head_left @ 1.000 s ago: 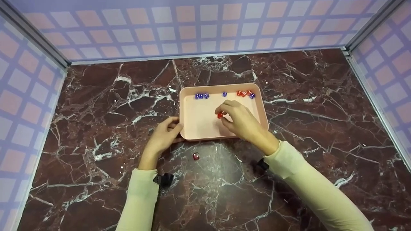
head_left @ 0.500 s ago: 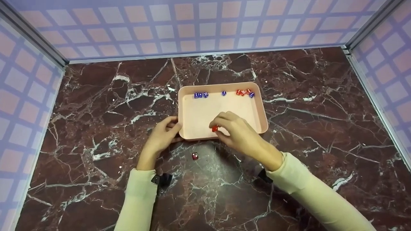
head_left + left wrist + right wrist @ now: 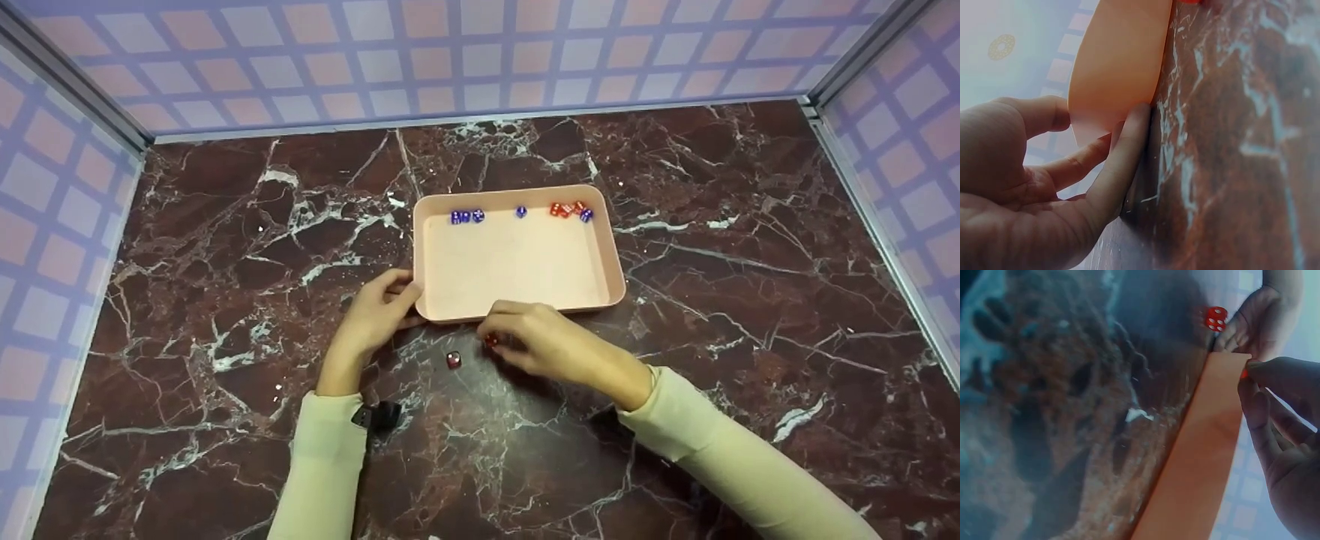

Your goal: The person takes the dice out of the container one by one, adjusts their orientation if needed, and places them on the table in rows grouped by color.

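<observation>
My left hand (image 3: 373,311) holds the near left corner of a shallow peach tray (image 3: 517,262). The left wrist view shows its fingertips against the tray's outer wall (image 3: 1120,62). In front of the tray's near edge, my right hand (image 3: 544,341) pinches a red die (image 3: 491,340) just above the table, mostly hidden by the fingers. To its left a second red die (image 3: 454,360) lies on the table; the right wrist view shows this loose die (image 3: 1216,319) near the left hand.
Along the tray's far wall sit several blue dice (image 3: 466,217), a lone blue die (image 3: 521,212), and a cluster of red dice (image 3: 566,209) with one blue die (image 3: 586,215) beside them. The table (image 3: 262,420) is dark red marble, enclosed by checked panels (image 3: 450,67).
My right hand has carried the red die from inside the tray over its near edge, down and slightly left. My left hand stays at the tray corner.
</observation>
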Demonstrator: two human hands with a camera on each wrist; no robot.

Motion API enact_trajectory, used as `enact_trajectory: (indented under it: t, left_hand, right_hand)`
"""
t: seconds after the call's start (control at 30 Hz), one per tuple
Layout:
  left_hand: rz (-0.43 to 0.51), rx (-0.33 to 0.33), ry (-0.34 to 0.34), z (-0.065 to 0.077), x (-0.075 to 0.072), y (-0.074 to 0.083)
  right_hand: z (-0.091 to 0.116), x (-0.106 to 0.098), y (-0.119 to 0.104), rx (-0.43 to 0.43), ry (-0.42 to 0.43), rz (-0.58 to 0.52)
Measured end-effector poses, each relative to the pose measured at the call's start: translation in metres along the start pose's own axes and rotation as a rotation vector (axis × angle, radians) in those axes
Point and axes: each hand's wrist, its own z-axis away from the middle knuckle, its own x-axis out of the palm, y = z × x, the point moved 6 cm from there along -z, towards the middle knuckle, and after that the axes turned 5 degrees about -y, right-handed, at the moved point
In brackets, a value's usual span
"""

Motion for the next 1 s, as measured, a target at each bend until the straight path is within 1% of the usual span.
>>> enact_trajectory:
  t: [0.13,0.27,0.4,0.6,0.83,1.0]
  left_hand:
    - [0.007,-0.006,-0.008,0.000,0.000,-0.001]
    - [0.010,-0.015,-0.004,0.002,-0.003,-0.002]
    - [0.013,-0.018,0.003,0.002,-0.005,0.000]
    - [-0.008,-0.013,-0.008,0.002,-0.004,0.001]
    - [-0.002,-0.017,-0.017,0.001,0.000,0.001]
    - [0.005,-0.011,-0.022,0.000,0.001,0.002]
  right_hand:
    - [0.000,0.008,0.003,0.031,-0.052,0.021]
    - [-0.002,0.013,0.003,0.039,-0.081,0.020]
    - [-0.003,0.014,0.003,0.039,-0.085,0.015]
    - [-0.001,0.016,0.004,0.036,-0.081,0.007]
    - [0.001,0.022,0.007,0.073,-0.097,0.022]
    - [0.002,0.022,0.008,0.077,-0.081,0.009]
